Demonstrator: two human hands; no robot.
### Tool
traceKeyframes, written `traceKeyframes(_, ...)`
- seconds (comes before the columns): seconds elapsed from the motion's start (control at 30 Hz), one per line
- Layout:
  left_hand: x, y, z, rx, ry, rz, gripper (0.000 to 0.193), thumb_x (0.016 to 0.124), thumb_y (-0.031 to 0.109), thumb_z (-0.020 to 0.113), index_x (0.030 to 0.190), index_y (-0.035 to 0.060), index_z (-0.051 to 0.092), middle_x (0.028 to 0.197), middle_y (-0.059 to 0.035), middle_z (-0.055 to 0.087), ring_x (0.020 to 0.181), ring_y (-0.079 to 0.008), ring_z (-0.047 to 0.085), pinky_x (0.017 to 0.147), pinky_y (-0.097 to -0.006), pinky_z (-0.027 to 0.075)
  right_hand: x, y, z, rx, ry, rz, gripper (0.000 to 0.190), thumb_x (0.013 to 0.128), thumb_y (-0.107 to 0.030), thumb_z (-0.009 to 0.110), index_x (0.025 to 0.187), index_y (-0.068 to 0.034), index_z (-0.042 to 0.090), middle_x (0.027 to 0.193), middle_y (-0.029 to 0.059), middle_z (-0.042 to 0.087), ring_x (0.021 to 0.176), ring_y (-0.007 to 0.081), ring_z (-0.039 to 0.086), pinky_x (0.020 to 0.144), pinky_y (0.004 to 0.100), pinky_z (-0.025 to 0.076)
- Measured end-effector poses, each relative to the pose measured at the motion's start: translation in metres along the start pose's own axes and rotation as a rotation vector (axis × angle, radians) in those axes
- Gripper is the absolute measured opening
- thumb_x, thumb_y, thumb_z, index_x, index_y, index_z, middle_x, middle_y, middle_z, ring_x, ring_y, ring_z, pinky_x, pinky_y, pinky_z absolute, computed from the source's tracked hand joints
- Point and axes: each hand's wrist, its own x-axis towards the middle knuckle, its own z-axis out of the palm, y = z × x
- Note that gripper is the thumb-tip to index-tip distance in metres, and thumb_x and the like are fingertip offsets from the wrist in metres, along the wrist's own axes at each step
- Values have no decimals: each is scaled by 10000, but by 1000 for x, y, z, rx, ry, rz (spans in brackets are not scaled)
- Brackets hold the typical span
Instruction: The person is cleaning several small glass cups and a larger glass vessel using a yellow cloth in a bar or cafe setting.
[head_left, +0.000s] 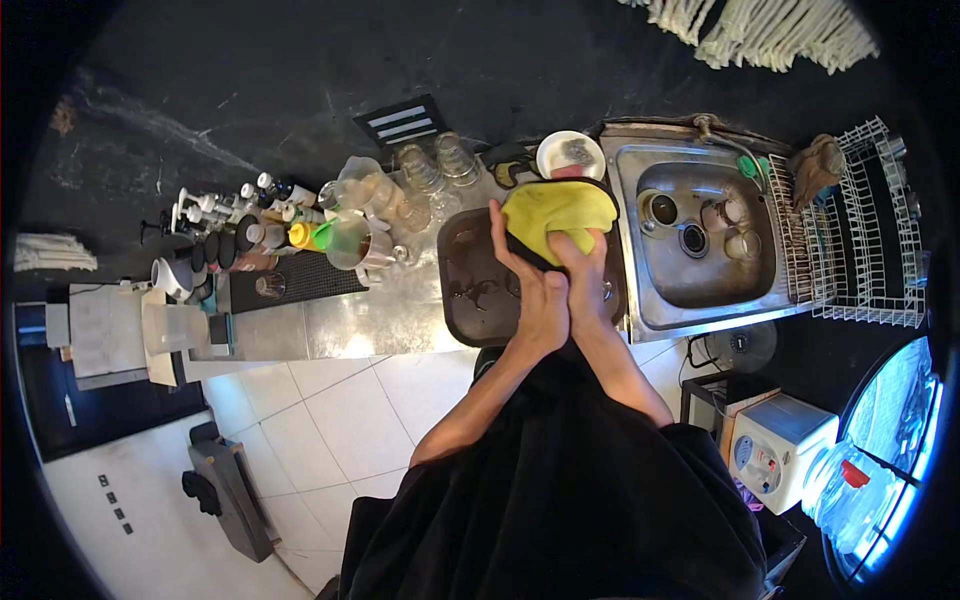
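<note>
A yellow microfibre cloth with a black border is bunched between my two hands, above a dark brown tray. My left hand supports the cloth from its left and lower side, with the fingers extended along the edge. The fingers of my right hand press into the folds from the right. The wrists are close together. Whether the cloth wraps something is hidden. Wet patches show on the tray's surface, and a small shiny item lies at its right side, partly covered by my right hand.
Right of the tray is a steel sink holding several cups and glasses, with a white wire dish rack beyond. A white bowl with scrubbing pads stands behind the cloth. Upturned glasses, plastic jugs and several bottles line the left counter.
</note>
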Motion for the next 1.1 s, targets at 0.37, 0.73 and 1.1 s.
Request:
traceKeyframes(0.37,-9,-10,-67,18,-189,-175,825,744,205,762,1408,0,318,1275,-156,494,1157,-189,495,989,-326,388,23,21,10,15,112,95,463,830,-126,633,1199,67,429,1133,157,519,1014,192,543,860,301,452)
traceKeyframes(0.73,-15,-44,-112,243,-378,-375,638,725,150,765,1230,-84,454,1013,-142,646,940,-156,630,858,-281,497,33,67,16,127,214,125,273,878,-264,607,925,5,603,846,66,628,717,145,615,651,283,496)
traceKeyframes(1.1,-4,-94,-139,437,-326,-296,475,710,281,765,998,-32,553,905,-197,604,893,-326,595,800,-403,470,37,27,-7,386,431,-103,389,918,-383,518,1100,-42,563,1003,101,639,883,232,636,791,367,517)
